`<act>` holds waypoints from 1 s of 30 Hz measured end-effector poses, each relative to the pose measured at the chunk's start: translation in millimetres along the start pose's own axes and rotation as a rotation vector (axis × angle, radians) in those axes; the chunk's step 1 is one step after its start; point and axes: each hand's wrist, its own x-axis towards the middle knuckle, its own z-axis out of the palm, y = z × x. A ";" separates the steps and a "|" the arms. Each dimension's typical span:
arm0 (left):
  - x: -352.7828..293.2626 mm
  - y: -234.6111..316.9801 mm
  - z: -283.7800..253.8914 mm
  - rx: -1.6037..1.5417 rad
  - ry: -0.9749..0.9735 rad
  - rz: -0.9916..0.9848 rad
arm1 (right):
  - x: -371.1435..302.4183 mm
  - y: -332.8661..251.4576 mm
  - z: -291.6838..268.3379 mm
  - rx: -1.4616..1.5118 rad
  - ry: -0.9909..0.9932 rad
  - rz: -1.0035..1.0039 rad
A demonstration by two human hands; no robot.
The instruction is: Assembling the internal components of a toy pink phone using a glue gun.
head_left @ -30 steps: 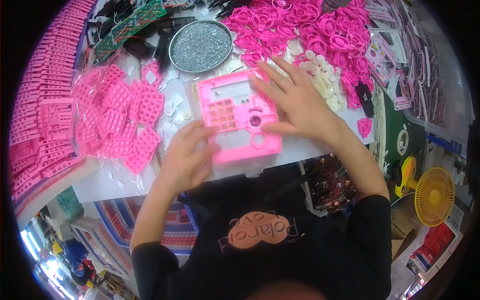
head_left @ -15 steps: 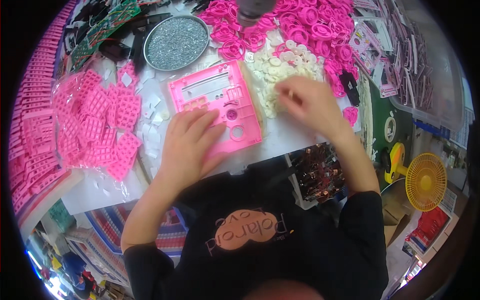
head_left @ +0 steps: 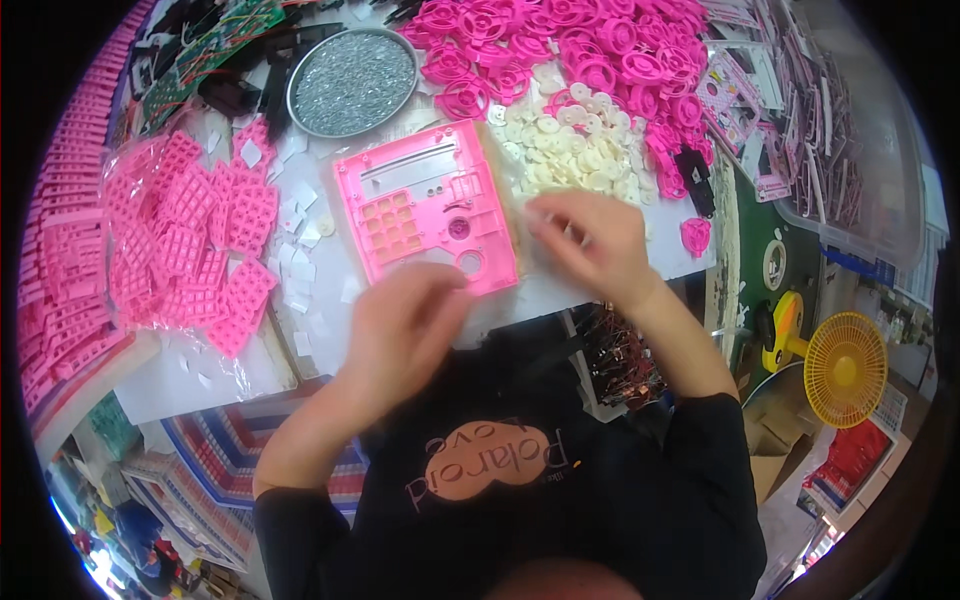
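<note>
A pink plastic casing with a square grid of openings and round recesses lies on the white worktop in front of me. My left hand is at its near edge, fingers bent and smeared by motion, so their grip is unclear. Just right of the casing is my right hand, its fingers curled together in a pinch; whatever is between them is too small to make out. Beyond that hand spreads a heap of small cream-white plastic discs.
Pink ring-shaped parts are heaped at the back. A round metal dish holds small metal pieces. Pink keypads in clear plastic lie left, by paper scraps. At right stand a clear bin and a yellow fan.
My left hand has come off the casing's grid toward me, uncovering the openings. My right hand has drawn back from the white discs, nearer to the casing's right side.
</note>
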 end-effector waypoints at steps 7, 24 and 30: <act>6.3 1.0 10.7 -0.567 -0.166 -0.244 | -9.8 -50.7 12.6 0.374 -0.090 -0.066; 15.6 -29.7 -4.5 0.662 0.149 0.327 | 38.0 -18.3 53.1 -0.273 -0.009 -0.262; 14.8 -32.1 -3.2 0.637 0.175 0.317 | 38.9 -20.0 60.3 -0.366 0.000 -0.297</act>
